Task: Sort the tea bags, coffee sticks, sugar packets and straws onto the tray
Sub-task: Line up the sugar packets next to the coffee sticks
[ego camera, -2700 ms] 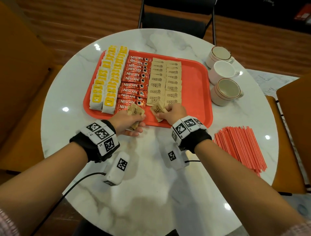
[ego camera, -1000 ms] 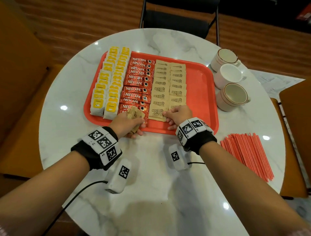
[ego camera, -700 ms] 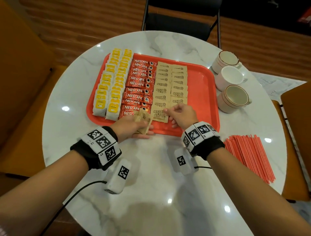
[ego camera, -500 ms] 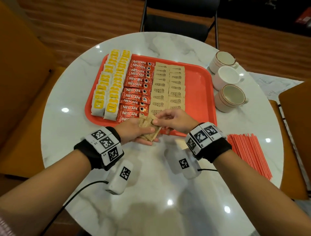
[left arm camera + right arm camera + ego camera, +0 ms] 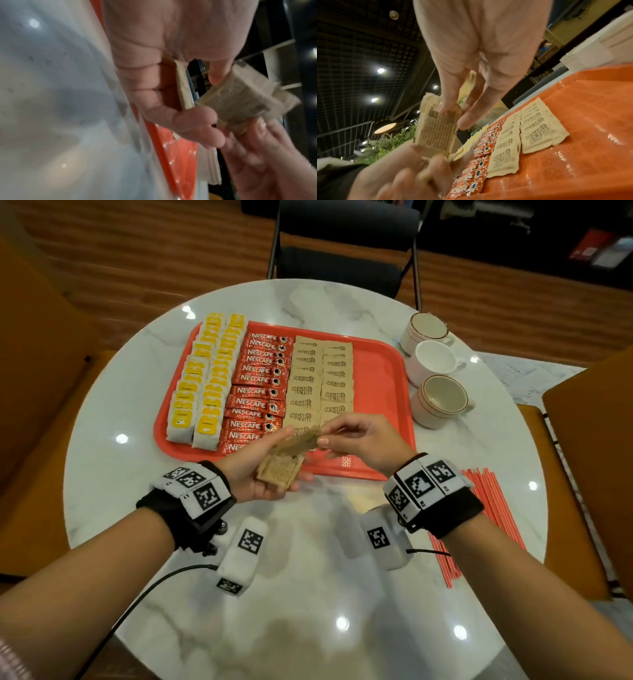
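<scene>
My left hand (image 5: 274,463) holds a small stack of brown sugar packets (image 5: 279,474) over the near rim of the red tray (image 5: 380,385). My right hand (image 5: 325,438) pinches the top sugar packet (image 5: 301,440) of that stack and lifts one end. The right wrist view shows this packet (image 5: 436,129) between thumb and fingers, with the left hand (image 5: 399,175) below it. On the tray lie two columns of yellow tea bags (image 5: 205,385), a column of red coffee sticks (image 5: 257,392) and two columns of sugar packets (image 5: 322,381). Red straws (image 5: 486,518) lie on the table to the right.
Three cups (image 5: 442,398) stand just right of the tray on the round marble table (image 5: 308,594). The tray's right strip is bare red plastic. A black chair (image 5: 342,251) stands behind the table, and orange seats flank it.
My right hand left the sugar column on the tray and came across to the left hand's stack, where it now pinches the top packet. Both hands have risen slightly off the tray rim.
</scene>
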